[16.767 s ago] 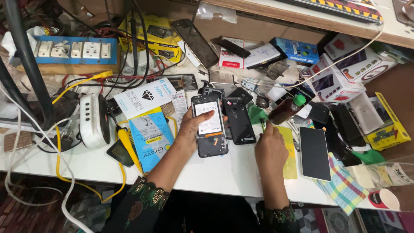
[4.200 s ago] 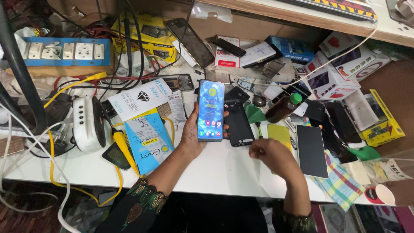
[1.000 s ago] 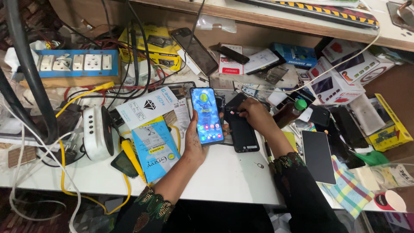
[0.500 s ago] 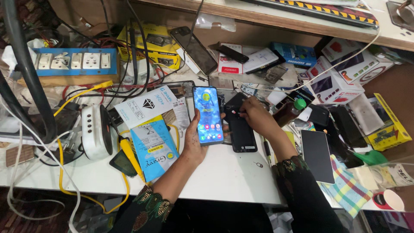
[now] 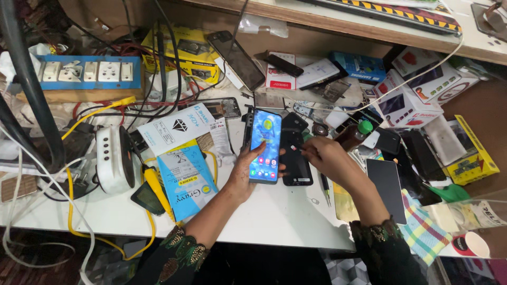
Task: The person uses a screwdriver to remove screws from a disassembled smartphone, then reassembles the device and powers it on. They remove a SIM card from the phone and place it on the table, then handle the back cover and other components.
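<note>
My left hand (image 5: 245, 171) holds a smartphone (image 5: 265, 145) upright, its lit screen showing a blue wallpaper and a row of icons. Just right of it a dark phone (image 5: 293, 158) lies flat on the white worktop (image 5: 274, 211). My right hand (image 5: 323, 155) hovers over that dark phone, its fingertips pinching a very small light-coloured piece (image 5: 293, 148) close to the held smartphone's right edge.
Clutter rings the hands: a blue socket strip (image 5: 87, 72), a white device (image 5: 113, 158) with yellow cables, blue packets (image 5: 185, 177), a brown bottle with a green cap (image 5: 354, 134), boxes (image 5: 417, 97), dark phones (image 5: 385, 190), a checked cloth (image 5: 422, 232), a paper cup (image 5: 472, 245).
My right hand has drawn back slightly from above the dark phone and now pinches a small piece beside the lit smartphone. The left hand keeps the smartphone in the same place.
</note>
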